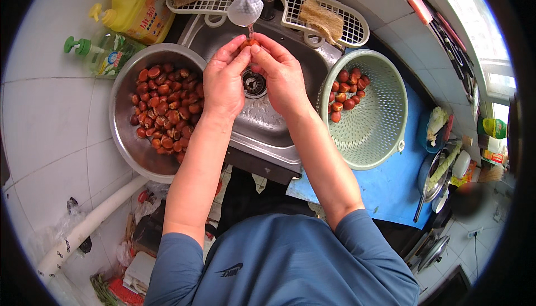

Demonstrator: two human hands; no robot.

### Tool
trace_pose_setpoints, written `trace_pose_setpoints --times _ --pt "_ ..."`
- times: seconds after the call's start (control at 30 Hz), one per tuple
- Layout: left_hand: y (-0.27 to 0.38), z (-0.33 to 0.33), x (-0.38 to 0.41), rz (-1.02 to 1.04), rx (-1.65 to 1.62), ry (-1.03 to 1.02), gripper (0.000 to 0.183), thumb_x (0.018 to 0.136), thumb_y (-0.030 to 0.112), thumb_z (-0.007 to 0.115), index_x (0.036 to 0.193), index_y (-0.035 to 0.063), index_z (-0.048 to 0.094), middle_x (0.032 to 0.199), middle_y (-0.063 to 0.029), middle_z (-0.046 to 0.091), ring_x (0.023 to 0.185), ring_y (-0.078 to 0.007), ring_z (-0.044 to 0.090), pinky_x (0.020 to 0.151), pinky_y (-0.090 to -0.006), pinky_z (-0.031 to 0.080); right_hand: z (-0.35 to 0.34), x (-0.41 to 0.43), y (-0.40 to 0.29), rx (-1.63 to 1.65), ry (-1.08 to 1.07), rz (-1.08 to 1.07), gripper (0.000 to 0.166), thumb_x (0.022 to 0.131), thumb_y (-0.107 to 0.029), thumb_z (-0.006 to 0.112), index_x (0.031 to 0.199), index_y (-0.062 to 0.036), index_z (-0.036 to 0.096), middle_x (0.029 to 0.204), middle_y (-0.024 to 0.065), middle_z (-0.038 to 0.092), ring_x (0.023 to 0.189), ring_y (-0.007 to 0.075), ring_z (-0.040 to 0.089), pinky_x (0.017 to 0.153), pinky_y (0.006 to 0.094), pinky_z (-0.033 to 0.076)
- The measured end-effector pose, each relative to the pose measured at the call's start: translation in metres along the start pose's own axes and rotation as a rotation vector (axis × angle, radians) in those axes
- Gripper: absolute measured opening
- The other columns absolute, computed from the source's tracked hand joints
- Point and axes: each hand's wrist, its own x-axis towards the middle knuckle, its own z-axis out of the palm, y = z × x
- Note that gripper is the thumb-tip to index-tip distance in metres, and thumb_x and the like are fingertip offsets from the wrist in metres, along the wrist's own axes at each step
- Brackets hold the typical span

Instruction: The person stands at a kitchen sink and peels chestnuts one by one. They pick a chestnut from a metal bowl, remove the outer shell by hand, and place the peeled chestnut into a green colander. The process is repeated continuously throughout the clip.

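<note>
Over the steel sink (268, 117), my left hand (228, 78) and my right hand (282, 71) together pinch one chestnut (250, 43) between fingertips and thumbs. A thin stream of water from the white faucet nozzle (246, 9) runs onto it. To the left stands a steel basin (121, 138) holding many brown chestnuts (167, 105), several with cut or split shells. On the right, a pale green colander (372, 126) holds a smaller heap of chestnuts (348, 88) along its left side. Between my wrists the sink drain (254, 83) shows.
A yellow detergent jug (138, 4) and a clear green-topped pump bottle (111, 55) stand behind the basin. Loofah pieces (322, 18) lie on the white rack (356, 30) behind the sink. Right of the colander, a blue counter mat (389, 189) carries a pan (433, 176).
</note>
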Motion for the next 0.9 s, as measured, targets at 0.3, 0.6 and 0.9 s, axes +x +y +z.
trace_pose_setpoints --times 0.3,0.6,0.9 --pt "-0.001 0.012 -0.001 0.153 0.232 0.073 0.019 0.095 0.01 0.06 0.11 -0.0017 0.065 0.103 -0.0087 0.068 0.088 -0.0138 0.064 0.081 -0.0278 0.052 0.003 0.004 0.004 -0.018 0.013 -0.15 0.028 0.092 -0.015 0.065 0.117 -0.0006 0.064 0.102 0.0029 0.067 0.086 0.0073 0.058 0.076 0.0231 0.048" --pt "0.008 0.005 0.003 -0.051 0.436 0.068 0.036 0.103 0.032 0.048 0.106 -0.0002 0.065 0.094 -0.0028 0.065 0.082 -0.0099 0.061 0.076 -0.0259 0.05 -0.003 0.01 0.009 -0.22 -0.117 -0.227 0.022 0.091 -0.014 0.066 0.111 -0.0034 0.063 0.078 0.0013 0.061 0.072 0.0085 0.058 0.066 0.0243 0.049" --pt "-0.01 0.015 0.0 0.316 0.703 0.093 0.03 0.099 0.027 0.054 0.107 -0.0001 0.065 0.094 -0.0122 0.07 0.083 -0.0171 0.065 0.075 -0.0307 0.051 0.016 0.02 0.0 -0.519 0.205 -0.277 0.028 0.096 -0.028 0.06 0.088 -0.0013 0.061 0.065 0.012 0.065 0.06 0.0132 0.06 0.057 0.0308 0.049"
